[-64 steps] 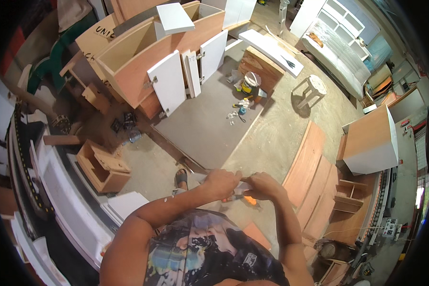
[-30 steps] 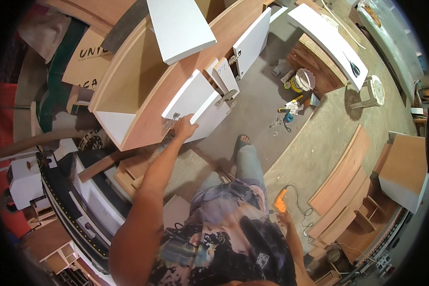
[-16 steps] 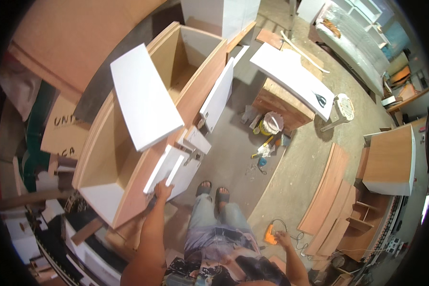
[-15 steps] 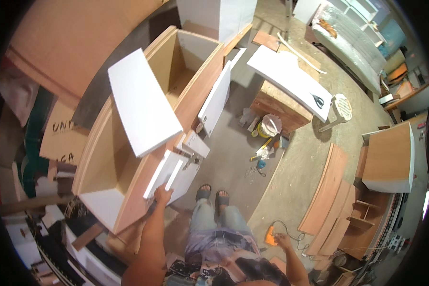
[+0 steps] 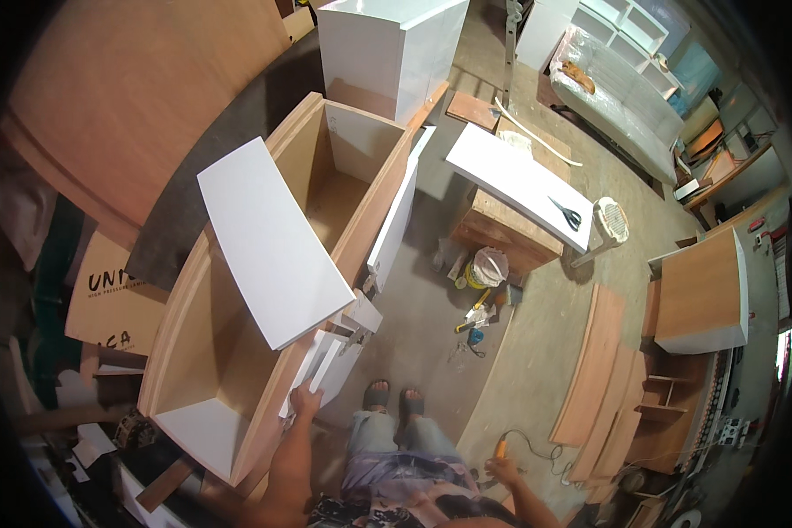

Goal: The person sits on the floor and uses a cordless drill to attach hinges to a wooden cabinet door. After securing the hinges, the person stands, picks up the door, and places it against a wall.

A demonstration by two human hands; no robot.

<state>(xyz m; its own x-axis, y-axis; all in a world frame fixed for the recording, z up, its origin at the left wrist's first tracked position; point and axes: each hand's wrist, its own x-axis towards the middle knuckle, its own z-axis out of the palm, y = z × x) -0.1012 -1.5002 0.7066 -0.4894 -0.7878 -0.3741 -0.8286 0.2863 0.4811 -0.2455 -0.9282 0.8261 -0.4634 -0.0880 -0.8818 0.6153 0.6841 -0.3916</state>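
My left hand [image 5: 306,400] is closed on the near edge of a small white cabinet door [image 5: 334,368], which hangs by metal hinges from the front of a long, curved wooden cabinet [image 5: 229,387]. A narrow white strip stands out along the door, by my fingers. Low at my right side, my right hand [image 5: 504,473] is wrapped round an orange corded power tool [image 5: 501,448], seemingly a drill; most of its body is hidden by the hand. A loose white panel [image 5: 275,246] lies across the open cabinet. Farther along its front hangs another white door [image 5: 394,220].
Right of the cabinet, a white board [image 5: 519,180] with dark-handled scissors [image 5: 568,214] rests on a wooden box [image 5: 500,224]. A bucket [image 5: 488,266] and hand tools sit on the floor beside it. Curved wooden boards [image 5: 590,365] lie right, near a white stool [image 5: 609,220].
My view has shifted, so the cabinet and floor objects appear lower. My left hand stays on the door. My right hand has moved lower and nearer my body, with the orange tool turned.
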